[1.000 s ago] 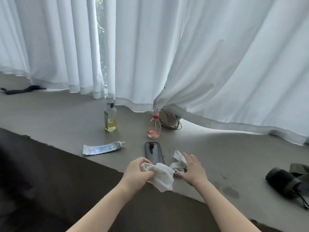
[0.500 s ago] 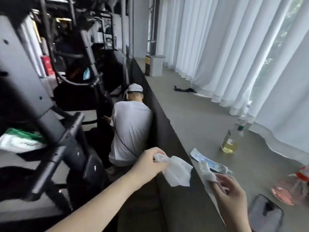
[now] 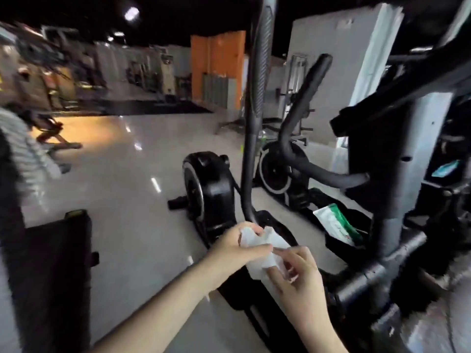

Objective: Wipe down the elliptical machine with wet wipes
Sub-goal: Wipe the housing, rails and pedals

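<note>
Two hands hold one white wet wipe (image 3: 260,261) between them, low in the middle of the view. The left hand (image 3: 234,248) grips its crumpled top, and the right hand (image 3: 298,273) pinches its lower edge. The wipe looks thin and wrinkled.

Just behind it stands the black and grey elliptical machine (image 3: 413,154), with a tall dark handle bar (image 3: 257,98) and a round black wheel cover (image 3: 211,189). A green and white pack (image 3: 336,225) rests on what may be a foot pedal. Its writing is too blurry to read.

The floor (image 3: 127,187) is pale and shiny. Far back in the dim gym room stands an orange pillar (image 3: 216,64).
</note>
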